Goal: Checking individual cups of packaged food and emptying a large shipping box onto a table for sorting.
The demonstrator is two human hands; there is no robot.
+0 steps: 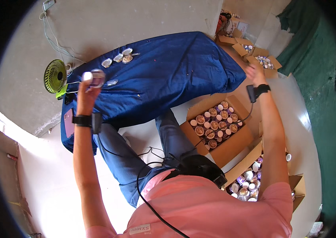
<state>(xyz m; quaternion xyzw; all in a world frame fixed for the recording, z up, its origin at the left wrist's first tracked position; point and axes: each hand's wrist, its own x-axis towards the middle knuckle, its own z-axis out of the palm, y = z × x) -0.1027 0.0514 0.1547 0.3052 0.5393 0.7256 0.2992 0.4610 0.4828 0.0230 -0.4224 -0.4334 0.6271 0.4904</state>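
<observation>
My left hand [88,93] is raised in front of the fan, holding small jars [96,77] with a white cap and a clear, purple-tinted body. My right hand [256,75] reaches past the right end of the blue cloth-covered table [168,71], fingers loosely bent and apart, with nothing visible in them. Several round silvery lids or shallow dishes [118,57] lie on the cloth at the upper left. An open cardboard box [233,144] below the table holds rows of jars [214,125], some showing white caps. My legs are under the table's edge.
A green fan [53,76] and a pink phone [68,123] sit at the table's left. More boxes of jars [247,180] stand at lower right and behind on the upper right [264,61]. Black cables [149,163] cross my lap. Green sheeting [330,119] covers the right side.
</observation>
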